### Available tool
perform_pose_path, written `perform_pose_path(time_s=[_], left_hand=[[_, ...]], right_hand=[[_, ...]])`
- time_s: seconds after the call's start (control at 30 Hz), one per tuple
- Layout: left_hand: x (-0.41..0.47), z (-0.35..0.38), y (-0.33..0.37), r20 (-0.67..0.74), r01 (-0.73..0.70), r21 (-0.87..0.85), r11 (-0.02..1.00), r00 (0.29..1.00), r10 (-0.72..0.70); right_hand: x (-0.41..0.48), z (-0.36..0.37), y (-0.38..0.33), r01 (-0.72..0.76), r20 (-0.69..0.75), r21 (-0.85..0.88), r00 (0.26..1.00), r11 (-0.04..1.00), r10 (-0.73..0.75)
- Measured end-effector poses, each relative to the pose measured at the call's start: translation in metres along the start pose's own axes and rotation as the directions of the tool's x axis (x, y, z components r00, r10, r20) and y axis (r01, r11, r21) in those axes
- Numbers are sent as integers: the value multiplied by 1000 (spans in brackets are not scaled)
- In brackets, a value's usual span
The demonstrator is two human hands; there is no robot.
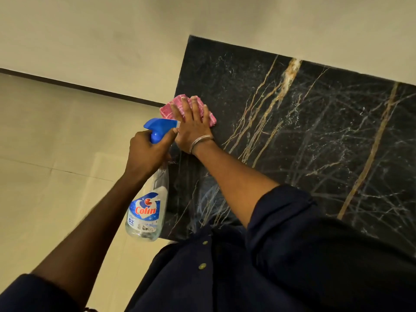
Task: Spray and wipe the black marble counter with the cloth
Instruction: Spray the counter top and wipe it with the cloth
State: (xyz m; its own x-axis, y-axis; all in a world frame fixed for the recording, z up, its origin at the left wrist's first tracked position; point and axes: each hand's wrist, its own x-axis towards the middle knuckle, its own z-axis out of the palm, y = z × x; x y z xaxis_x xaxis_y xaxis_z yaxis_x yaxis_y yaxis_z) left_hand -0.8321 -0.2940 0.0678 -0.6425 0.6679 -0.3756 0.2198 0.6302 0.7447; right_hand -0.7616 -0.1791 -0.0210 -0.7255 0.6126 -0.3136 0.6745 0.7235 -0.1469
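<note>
The black marble counter [315, 131] stretches open to the right of the work. Just off its left edge the spray bottle [146, 212] hangs roughly upright, its blue nozzle pointing toward the counter. The left grip [146, 152] is wrapped round the bottle's neck. The right grip [193, 129] lies flat with fingers straight, pressing the pink cloth [167, 109] on the left edge near the far left corner.

Dark navy shirt [227, 280] with small brass-coloured buttons [202, 266], sleeves [283, 212] rolled up, thin silver bangle [200, 141] on the right wrist.
</note>
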Motion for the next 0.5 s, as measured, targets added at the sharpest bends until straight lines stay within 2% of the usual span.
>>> perform_pose_path(time_s=[0.13, 0.33, 0.43, 0.5], left_hand=[[-3, -1, 2, 23, -8, -3, 1000, 1000, 8], [-10, 8, 12, 84, -13, -24, 1000, 996, 15], [-15, 11, 12, 110, -19, -18, 1000, 994, 21], [-19, 11, 11, 111, -21, -12, 1000, 994, 22]], right_hand=[[-23, 2, 40, 26, -23, -4, 999, 1000, -27], [-99, 21, 127, -191, -129, 65, 972, 980, 198], [-107, 26, 124, -318, -138, 111, 933, 942, 331], [-100, 25, 106, -344, -124, 121, 926, 931, 358]])
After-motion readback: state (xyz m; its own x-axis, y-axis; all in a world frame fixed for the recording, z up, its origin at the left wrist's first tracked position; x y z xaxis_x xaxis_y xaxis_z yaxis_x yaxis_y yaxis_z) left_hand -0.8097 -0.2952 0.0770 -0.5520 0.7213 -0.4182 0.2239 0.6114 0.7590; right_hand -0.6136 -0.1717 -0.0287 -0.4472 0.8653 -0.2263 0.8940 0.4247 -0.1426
